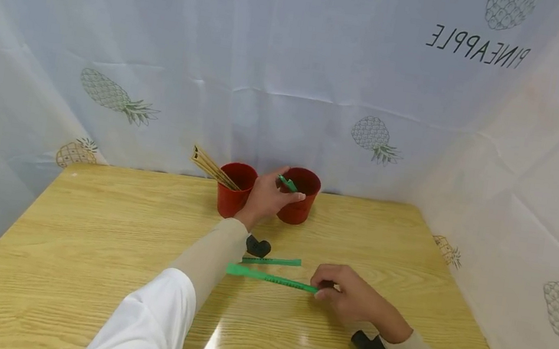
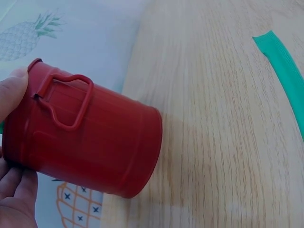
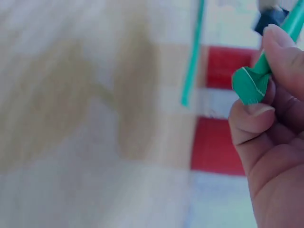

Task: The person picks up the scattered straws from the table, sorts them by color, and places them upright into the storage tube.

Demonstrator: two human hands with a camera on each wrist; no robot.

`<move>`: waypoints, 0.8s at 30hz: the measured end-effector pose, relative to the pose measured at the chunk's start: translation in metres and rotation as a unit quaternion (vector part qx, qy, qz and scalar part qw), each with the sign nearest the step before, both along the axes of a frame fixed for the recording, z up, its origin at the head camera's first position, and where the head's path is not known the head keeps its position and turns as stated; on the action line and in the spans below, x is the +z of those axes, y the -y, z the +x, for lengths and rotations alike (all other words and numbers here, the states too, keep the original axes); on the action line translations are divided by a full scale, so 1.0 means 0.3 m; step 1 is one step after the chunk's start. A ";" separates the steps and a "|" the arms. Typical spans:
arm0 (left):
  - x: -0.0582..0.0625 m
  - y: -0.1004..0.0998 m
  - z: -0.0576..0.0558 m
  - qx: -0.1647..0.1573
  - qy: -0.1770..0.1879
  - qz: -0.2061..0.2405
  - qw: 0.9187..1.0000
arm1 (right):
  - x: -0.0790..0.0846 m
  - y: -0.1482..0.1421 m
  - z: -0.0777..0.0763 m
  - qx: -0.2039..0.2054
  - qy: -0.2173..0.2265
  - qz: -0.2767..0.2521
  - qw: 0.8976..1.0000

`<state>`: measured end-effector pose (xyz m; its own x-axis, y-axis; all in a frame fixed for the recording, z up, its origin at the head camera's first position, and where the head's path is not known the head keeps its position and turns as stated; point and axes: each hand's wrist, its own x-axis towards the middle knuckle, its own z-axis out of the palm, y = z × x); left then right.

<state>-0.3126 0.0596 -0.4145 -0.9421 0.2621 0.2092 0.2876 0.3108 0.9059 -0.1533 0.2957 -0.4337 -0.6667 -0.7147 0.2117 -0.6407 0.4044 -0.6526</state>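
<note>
Two red buckets stand side by side at the back of the table. My left hand (image 1: 266, 198) is at the mouth of the right bucket (image 1: 297, 210), thumb and fingers spread about its rim. Green ends of slim wrapped sticks (image 1: 289, 185) show between them; most of their length is hidden. In the left wrist view the thumb lies against the bucket's (image 2: 95, 137) outer rim. My right hand (image 1: 348, 294) pinches one end of a slim green paper-wrapped stick (image 1: 270, 277) above the table. Another green wrapped stick (image 1: 272, 261) lies just beyond it, partly behind my left forearm.
Several tan printed wrapped sticks (image 1: 213, 168) lean out of the left red bucket (image 1: 229, 202). A pineapple-printed curtain (image 1: 295, 63) rises behind the wooden table (image 1: 105, 233) and along its sides. Dark wrist cameras (image 1: 368, 345) sit on both wrists.
</note>
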 end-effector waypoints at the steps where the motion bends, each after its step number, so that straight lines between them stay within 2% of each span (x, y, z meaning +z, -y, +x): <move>1: 0.001 0.001 0.000 0.002 -0.001 0.000 1.000 | 0.011 -0.011 -0.003 -0.002 -0.008 -0.019 1.000; 6: 0.002 0.006 -0.001 0.007 -0.004 0.009 1.000 | 0.067 -0.038 -0.036 -0.027 -0.027 -0.096 0.995; 9: 0.000 0.005 -0.004 0.004 0.001 0.007 1.000 | 0.104 -0.036 -0.069 -0.060 -0.040 -0.115 0.991; 14: 0.002 0.003 -0.005 0.008 0.007 0.007 1.000 | 0.168 -0.016 -0.148 -0.138 -0.083 -0.106 0.981; 18: 0.005 0.001 -0.003 0.011 0.007 0.005 1.000 | 0.214 0.016 -0.223 -0.193 -0.089 -0.087 0.973; 24: 0.005 -0.006 0.004 -0.001 0.006 0.014 1.000 | 0.249 0.071 -0.337 -0.239 -0.118 -0.061 0.962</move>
